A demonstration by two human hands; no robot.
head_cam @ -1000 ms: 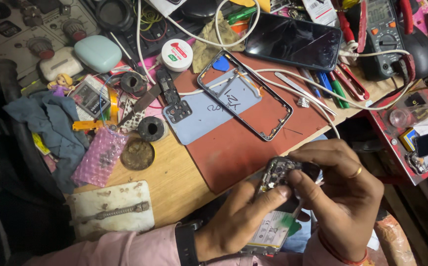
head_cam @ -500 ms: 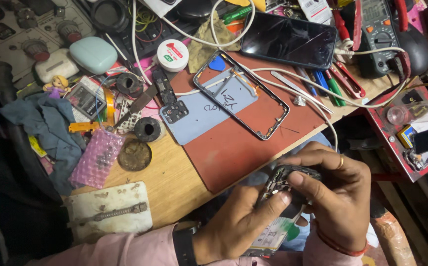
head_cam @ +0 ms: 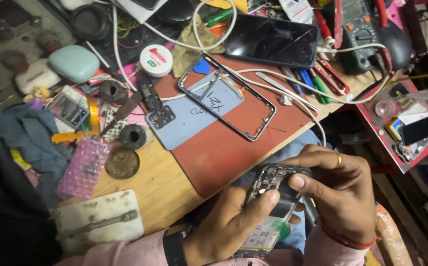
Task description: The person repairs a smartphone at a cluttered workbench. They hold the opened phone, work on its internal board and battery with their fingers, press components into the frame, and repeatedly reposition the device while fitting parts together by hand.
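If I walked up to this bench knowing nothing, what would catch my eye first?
Probably the opened phone with its insides bare, held low in the middle between the left hand and the right hand. Next, on the red mat above them, an empty phone frame lies beside a pale blue back cover. A dark phone and tangled white cables crowd the far edge.

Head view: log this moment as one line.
left hand: holds opened phone | right hand: fingertips on its top | phone frame: on red mat
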